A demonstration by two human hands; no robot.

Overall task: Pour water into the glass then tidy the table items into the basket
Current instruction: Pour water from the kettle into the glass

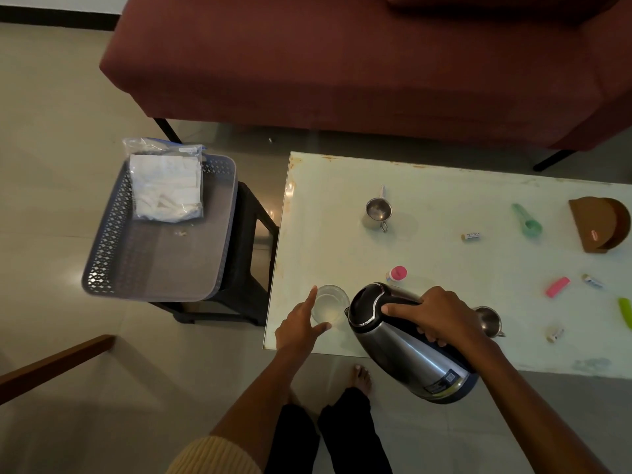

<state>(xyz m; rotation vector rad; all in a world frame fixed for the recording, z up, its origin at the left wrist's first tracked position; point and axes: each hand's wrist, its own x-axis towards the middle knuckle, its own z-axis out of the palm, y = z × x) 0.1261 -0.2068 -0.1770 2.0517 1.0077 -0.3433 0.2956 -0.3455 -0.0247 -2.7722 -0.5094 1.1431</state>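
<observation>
A clear glass [330, 304] with some water in it stands near the front left corner of the white table [444, 186]. My left hand [301, 325] steadies it, with forefinger and thumb against its left and front sides. A steel kettle [403, 350] with a black lid is tilted over the table, its spout at the glass's right rim. My right hand [434, 314] grips the kettle's handle. A grey perforated basket [102, 254] sits on a black stool [249, 234] left of the table and holds a clear bag of white cloth [167, 186].
Scattered on the table are two small steel cups [378, 211] [489, 319], a pink-capped bottle [396, 273], a green scoop [528, 220], a brown holder [598, 224], a pink eraser [557, 286] and several small tubes. A maroon sofa [342, 63] stands behind it.
</observation>
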